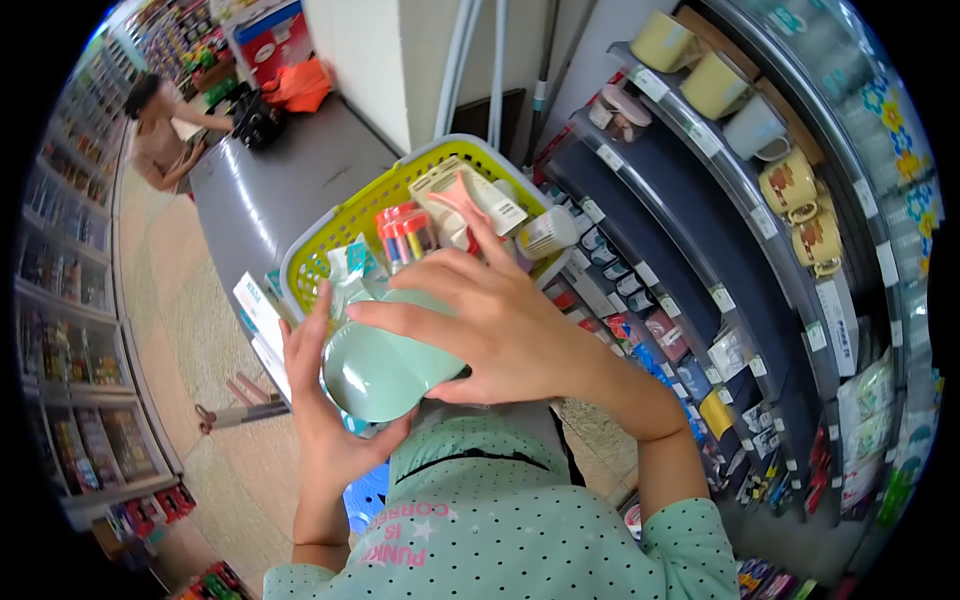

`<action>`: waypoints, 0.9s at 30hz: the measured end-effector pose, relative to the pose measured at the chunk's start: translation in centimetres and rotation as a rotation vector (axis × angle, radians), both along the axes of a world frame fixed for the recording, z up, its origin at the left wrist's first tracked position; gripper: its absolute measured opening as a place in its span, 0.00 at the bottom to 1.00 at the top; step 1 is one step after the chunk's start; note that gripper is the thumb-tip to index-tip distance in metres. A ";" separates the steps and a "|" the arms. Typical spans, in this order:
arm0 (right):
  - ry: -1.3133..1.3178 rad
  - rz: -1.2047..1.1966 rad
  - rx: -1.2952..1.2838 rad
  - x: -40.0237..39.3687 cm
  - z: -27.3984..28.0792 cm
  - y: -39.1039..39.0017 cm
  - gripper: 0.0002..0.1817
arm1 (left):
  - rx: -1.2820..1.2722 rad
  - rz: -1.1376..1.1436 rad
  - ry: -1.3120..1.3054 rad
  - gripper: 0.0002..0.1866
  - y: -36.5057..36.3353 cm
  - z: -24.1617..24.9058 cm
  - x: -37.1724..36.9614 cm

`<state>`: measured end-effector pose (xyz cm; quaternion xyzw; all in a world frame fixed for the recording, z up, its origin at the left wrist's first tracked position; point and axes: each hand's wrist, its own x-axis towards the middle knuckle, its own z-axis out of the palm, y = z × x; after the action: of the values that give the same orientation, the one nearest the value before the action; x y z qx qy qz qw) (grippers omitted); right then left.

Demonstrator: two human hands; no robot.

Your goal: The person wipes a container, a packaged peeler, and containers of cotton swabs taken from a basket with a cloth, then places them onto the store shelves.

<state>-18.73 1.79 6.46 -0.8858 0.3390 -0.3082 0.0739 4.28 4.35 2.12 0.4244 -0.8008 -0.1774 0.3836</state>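
Observation:
A glossy mint-green plastic dish with rounded lobes (pixel 385 365) is held in front of my body, over the near side of a yellow-green basket (pixel 325 222). My left hand (pixel 330 410) grips the dish from the left, thumb below and fingers up along its side. My right hand (pixel 505 325) holds it from the right, fingers across the top and thumb at the lower edge. In the basket are a red-lidded jar of colored sticks (pixel 405 232), a pink-handled item (pixel 458 195), a carded package (pixel 500 208) and a white cup-like container (pixel 547 233). My hands hide part of the basket.
The basket rests on a grey counter (pixel 245 190). A black bag (pixel 255 118) and an orange bag (pixel 300 85) lie at its far end, beside a seated person (pixel 165 140). Shelves with mugs (pixel 715 85) and small packaged goods curve along the right. A white box (pixel 262 310) stands left of the basket.

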 end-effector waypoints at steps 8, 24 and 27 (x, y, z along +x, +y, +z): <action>-0.202 -0.586 -0.077 -8.8 2.9 5.8 0.46 | -0.174 -0.291 0.310 0.66 -3.0 0.2 -7.0; -0.617 -1.271 -0.051 -32.7 -12.5 -3.0 0.39 | 0.125 -0.425 0.137 0.61 -2.3 -3.5 -22.5; -0.773 -1.285 -0.043 -35.0 -14.6 -4.7 0.41 | 0.139 -0.376 0.140 0.61 -2.4 -3.7 -23.8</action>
<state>-53.71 -2.92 -8.18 -0.3433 0.7333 -0.5863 -0.0240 -19.50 1.94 -1.57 0.2795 -0.8231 -0.3299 0.3682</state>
